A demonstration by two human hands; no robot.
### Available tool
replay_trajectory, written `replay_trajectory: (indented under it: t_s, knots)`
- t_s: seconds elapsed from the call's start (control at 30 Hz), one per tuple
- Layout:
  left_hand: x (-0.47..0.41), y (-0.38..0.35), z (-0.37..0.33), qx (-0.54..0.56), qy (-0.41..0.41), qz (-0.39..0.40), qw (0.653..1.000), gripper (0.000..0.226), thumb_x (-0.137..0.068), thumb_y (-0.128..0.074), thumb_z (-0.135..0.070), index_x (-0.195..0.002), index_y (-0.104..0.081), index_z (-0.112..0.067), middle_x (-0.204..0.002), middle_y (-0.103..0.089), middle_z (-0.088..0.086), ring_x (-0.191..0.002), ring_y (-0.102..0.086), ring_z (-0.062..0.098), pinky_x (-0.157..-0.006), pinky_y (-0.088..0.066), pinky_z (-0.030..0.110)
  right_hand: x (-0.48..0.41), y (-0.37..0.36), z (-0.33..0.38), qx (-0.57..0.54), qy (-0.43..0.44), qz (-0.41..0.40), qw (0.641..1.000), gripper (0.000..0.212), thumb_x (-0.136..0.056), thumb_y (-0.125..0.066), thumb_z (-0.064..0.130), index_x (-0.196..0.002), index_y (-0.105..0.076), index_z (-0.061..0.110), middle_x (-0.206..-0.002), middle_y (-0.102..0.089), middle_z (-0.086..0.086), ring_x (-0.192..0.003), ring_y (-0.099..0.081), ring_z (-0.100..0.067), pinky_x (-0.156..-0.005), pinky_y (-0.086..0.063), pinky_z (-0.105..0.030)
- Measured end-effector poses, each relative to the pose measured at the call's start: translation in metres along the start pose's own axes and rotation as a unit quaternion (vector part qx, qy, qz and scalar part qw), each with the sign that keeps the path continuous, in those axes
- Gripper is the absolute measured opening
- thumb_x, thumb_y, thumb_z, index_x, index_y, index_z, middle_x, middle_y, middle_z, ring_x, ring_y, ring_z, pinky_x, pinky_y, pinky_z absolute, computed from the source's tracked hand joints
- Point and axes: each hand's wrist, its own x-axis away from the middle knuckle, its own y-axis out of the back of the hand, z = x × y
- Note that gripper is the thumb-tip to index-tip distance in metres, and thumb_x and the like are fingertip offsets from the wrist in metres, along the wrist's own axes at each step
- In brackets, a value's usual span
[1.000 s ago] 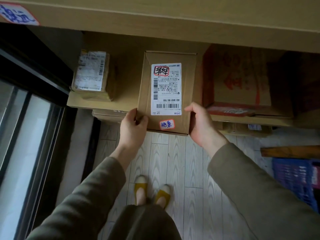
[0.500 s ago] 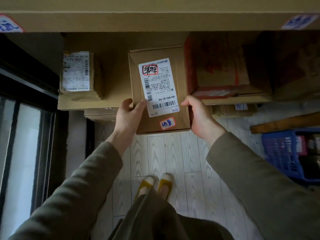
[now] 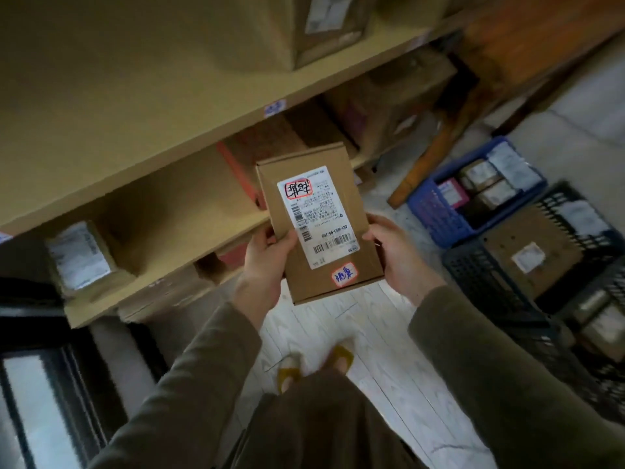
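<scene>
Small cardboard box (image 3: 345,204) is up in the air, held w/ both hands, just in front of the lower shelf (image 3: 189,228) but off it, over the pale floor (image 3: 341,319). Its long side runs away from the person, top face toward the camera, a bit tilted. L hand (image 3: 267,262) grips the box's left edge near the close corner: thumb lies on the top face just beside the shipping label (image 3: 318,214), fingers curl underneath, out of sight. R hand (image 3: 395,255) grips the right edge at approx the same height, thumb on the rim, fingers wrapped under. The white label covers most of the top face, w/ barcodes and a red-ringed handwritten mark at its far end. A small red-edged sticker (image 3: 344,274) sits below it near the R hand. On the lower shelf, well left of the box, lies a wrapped parcel (image 3: 79,255). On the floor to the right: blue crate (image 3: 436,211) and, nearer, black crate (image 3: 473,275), both w/ parcels inside. Yellow shoes (image 3: 341,355) show below the box, blurred.
</scene>
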Motion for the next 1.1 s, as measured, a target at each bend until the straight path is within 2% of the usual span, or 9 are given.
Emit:
replay_trajectory:
  t_s: [0.07, 0.2, 0.4, 0.47, 0.6, 0.67, 0.8, 0.97, 1.1]
  knots:
    - [0.009, -0.026, -0.001, -0.036, -0.003, 0.030, 0.999, 0.027, -0.090, -0.058, -0.015, -0.117, -0.055, -0.015, -0.111, -0.065, 0.001, -0.089, -0.061, 0.013, -0.072, -0.047, 0.032, 0.018, 0.025, 0.003, -0.039, -0.003, -0.038, 0.999, 0.026, -0.085, -0.050, 0.005, -0.101, -0.060, 0.024, -0.099, -0.067, -0.008, -0.092, -0.064, -0.026, -0.082, -0.054, -0.044]
    - [0.026, -0.099, -0.001, -0.107, -0.006, 0.091, 0.990, 0.038, -0.090, -0.057, -0.020, -0.128, -0.053, -0.019, -0.120, -0.062, -0.002, -0.107, -0.058, 0.021, -0.092, -0.046, 0.045, 0.045, 0.090, 0.006, -0.124, 0.004, -0.113, 0.986, 0.033, -0.086, -0.051, 0.007, -0.117, -0.057, 0.015, -0.097, -0.068, -0.009, -0.086, -0.065, -0.025, -0.071, -0.053, -0.036]
    - [0.048, -0.244, 0.019, -0.191, -0.014, 0.193, 0.962, 0.032, -0.093, -0.054, -0.023, -0.125, -0.053, -0.020, -0.122, -0.061, 0.002, -0.110, -0.058, 0.024, -0.096, -0.045, 0.047, 0.061, 0.217, 0.011, -0.223, 0.021, -0.215, 0.951, 0.030, -0.087, -0.050, 0.007, -0.114, -0.058, 0.015, -0.094, -0.069, -0.009, -0.079, -0.066, -0.022, -0.066, -0.054, -0.032]
    - [0.052, -0.293, 0.034, -0.215, -0.008, 0.216, 0.953, 0.027, -0.094, -0.052, -0.023, -0.121, -0.053, -0.020, -0.120, -0.063, 0.003, -0.107, -0.060, 0.024, -0.093, -0.048, 0.046, 0.065, 0.263, 0.011, -0.235, 0.020, -0.238, 0.942, 0.029, -0.087, -0.050, 0.008, -0.114, -0.059, 0.014, -0.099, -0.069, -0.012, -0.083, -0.066, -0.025, -0.071, -0.055, -0.035]
    - [0.060, -0.377, 0.065, -0.228, 0.018, 0.253, 0.940, 0.028, -0.094, -0.051, -0.019, -0.122, -0.054, -0.013, -0.115, -0.066, 0.008, -0.096, -0.064, 0.022, -0.072, -0.051, 0.034, 0.071, 0.347, 0.008, -0.263, 0.018, -0.262, 0.928, 0.019, -0.090, -0.049, 0.009, -0.097, -0.059, 0.023, -0.093, -0.068, -0.009, -0.079, -0.065, -0.024, -0.071, -0.055, -0.036]
    - [0.065, -0.409, 0.078, -0.232, 0.027, 0.257, 0.938, 0.027, -0.094, -0.051, -0.016, -0.120, -0.055, -0.011, -0.112, -0.066, 0.009, -0.093, -0.064, 0.021, -0.067, -0.050, 0.031, 0.070, 0.381, 0.004, -0.269, 0.015, -0.272, 0.924, 0.021, -0.090, -0.048, 0.009, -0.104, -0.059, 0.021, -0.094, -0.068, -0.009, -0.081, -0.066, -0.024, -0.071, -0.056, -0.037]
    - [0.069, -0.462, 0.095, -0.251, 0.041, 0.256, 0.933, 0.028, -0.093, -0.052, -0.014, -0.120, -0.054, -0.005, -0.110, -0.066, 0.013, -0.090, -0.065, 0.024, -0.064, -0.051, 0.030, 0.063, 0.430, -0.003, -0.301, -0.005, -0.289, 0.909, 0.030, -0.090, -0.046, 0.006, -0.116, -0.055, 0.018, -0.101, -0.067, -0.013, -0.087, -0.064, -0.028, -0.078, -0.054, -0.042]
    - [0.058, -0.520, 0.105, -0.291, 0.058, 0.272, 0.916, 0.026, -0.094, -0.051, -0.016, -0.119, -0.055, -0.008, -0.108, -0.067, 0.011, -0.088, -0.066, 0.021, -0.060, -0.050, 0.029, 0.042, 0.479, -0.001, -0.320, -0.017, -0.292, 0.901, 0.023, -0.090, -0.046, 0.007, -0.096, -0.057, 0.025, -0.094, -0.066, -0.011, -0.082, -0.064, -0.025, -0.077, -0.053, -0.041]
    - [0.048, -0.568, 0.113, -0.332, 0.063, 0.293, 0.894, 0.030, -0.094, -0.050, -0.019, -0.123, -0.052, -0.010, -0.107, -0.066, 0.008, -0.087, -0.065, 0.018, -0.061, -0.049, 0.029, 0.023, 0.517, 0.001, -0.357, -0.019, -0.302, 0.884, 0.022, -0.091, -0.047, 0.009, -0.107, -0.056, 0.020, -0.096, -0.066, -0.012, -0.083, -0.065, -0.026, -0.072, -0.055, -0.038]
